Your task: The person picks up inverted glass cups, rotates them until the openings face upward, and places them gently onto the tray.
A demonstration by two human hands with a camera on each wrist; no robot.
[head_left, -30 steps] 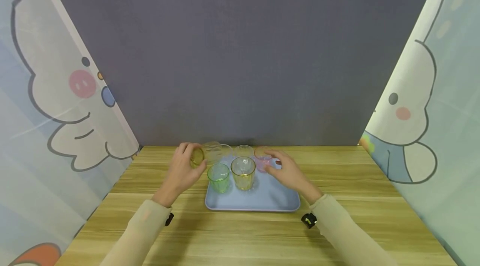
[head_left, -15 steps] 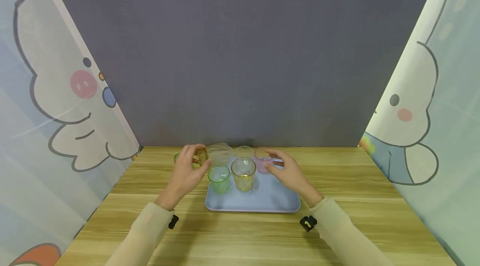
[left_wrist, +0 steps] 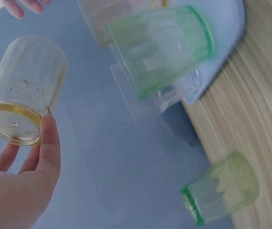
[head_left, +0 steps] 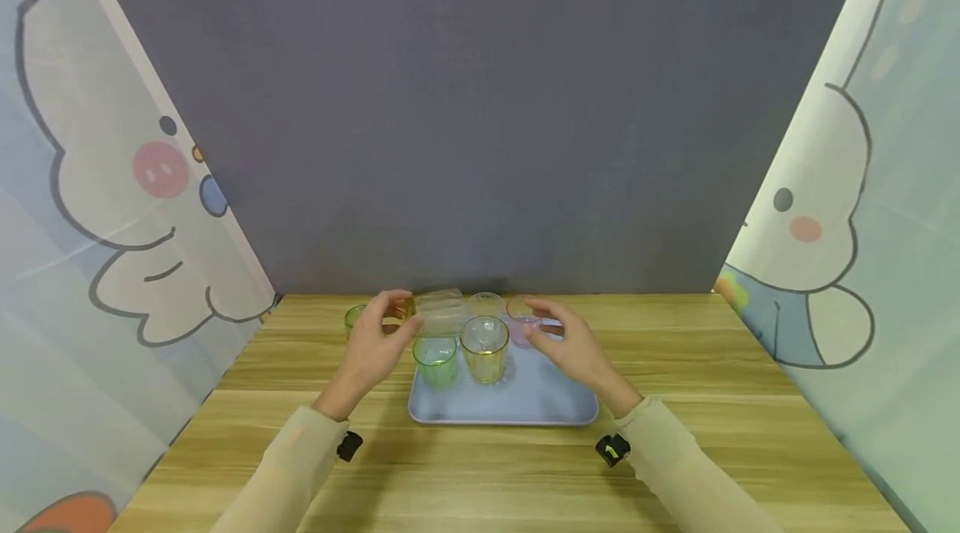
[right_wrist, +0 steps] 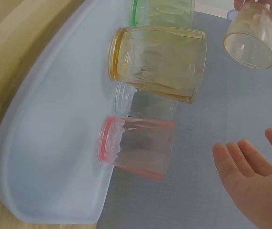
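Observation:
My left hand (head_left: 378, 337) grips an amber-tinted glass (left_wrist: 28, 76) by its base. The glass lies on its side in the air over the tray's back left, mouth toward the right. My right hand (head_left: 573, 341) has its fingers spread and holds nothing; in the head view it overlaps the pink glass (head_left: 519, 329), while the right wrist view has the fingers (right_wrist: 240, 160) apart from that glass (right_wrist: 138, 148). Upright on the tray stand a green glass (head_left: 435, 366), a yellow glass (head_left: 485, 354) and, behind it, a clear glass (head_left: 487, 302).
All these glasses share a pale blue tray (head_left: 551, 399) on a wooden table (head_left: 480, 475). Off the tray, to the left and partly behind my left hand, stands another green glass (head_left: 353, 319). A dark grey panel (head_left: 480, 124) rises along the table's back edge.
My left hand has moved right with the amber glass, turning its mouth further to the right. The green glass at the far left has come into view. My right hand has hardly moved.

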